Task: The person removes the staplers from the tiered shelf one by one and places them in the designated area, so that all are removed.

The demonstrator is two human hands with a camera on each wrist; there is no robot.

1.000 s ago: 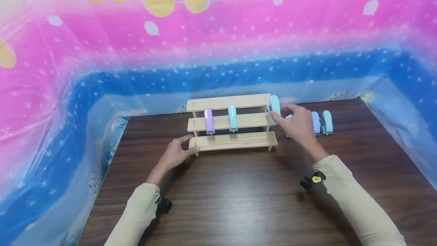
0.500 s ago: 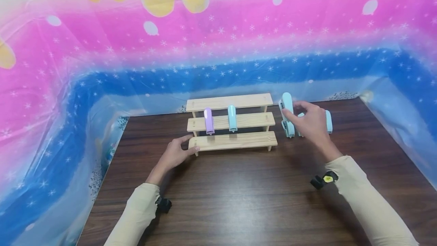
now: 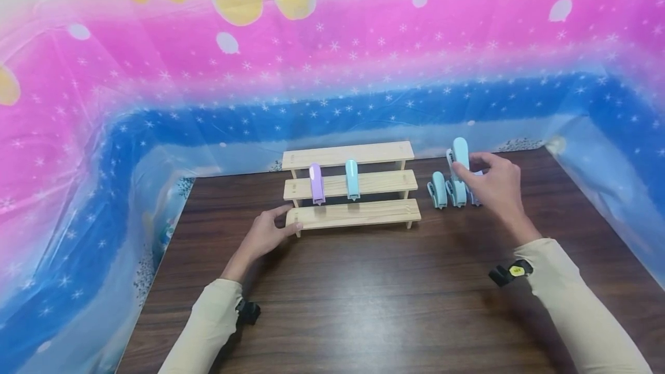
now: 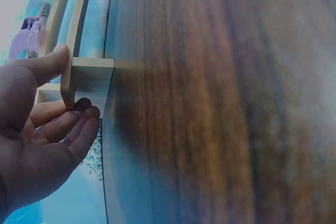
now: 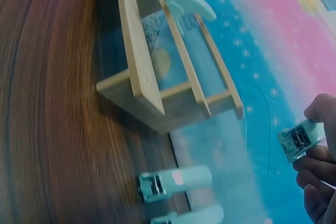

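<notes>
My left hand pinches the left end of the lowest step of a three-step wooden rack, thumb on top and fingers beneath. In the left wrist view the fingers curl under the board. Between the thumb and fingers of my right hand is a mint-green stapler, raised above the staplers right of the rack. The right wrist view shows that stapler's end pointing out of the grip. On the middle step stand a purple stapler and a mint stapler, side by side.
A row of staplers stands on the dark wood table right of the rack: a mint one, another mint one and a lavender one partly behind my right hand. A patterned cloth rises behind the table.
My right hand has carried the mint stapler rightward, from the rack's right end to over the row on the table. The left hand and both staplers on the rack stay put.
</notes>
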